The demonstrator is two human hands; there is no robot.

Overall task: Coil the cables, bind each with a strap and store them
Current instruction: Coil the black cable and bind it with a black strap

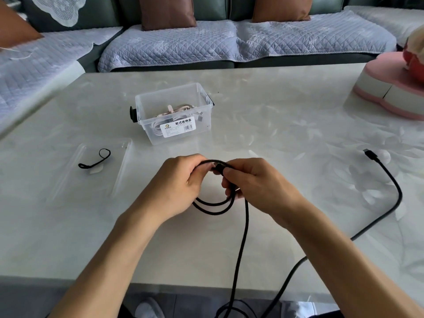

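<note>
A black braided cable is partly coiled in front of me over the pale table. My left hand grips the top of two loops. My right hand pinches the same loops beside it, near a plug end. The loose length drops off the table's front edge, loops below, and climbs back up to the right, ending in a free plug. A black strap lies on a clear lid at the left. A clear storage box behind my hands holds pale coiled cables.
A pink and white heart-shaped box stands at the table's right end, with a red object on top. A sofa with quilted covers and brown cushions runs behind the table.
</note>
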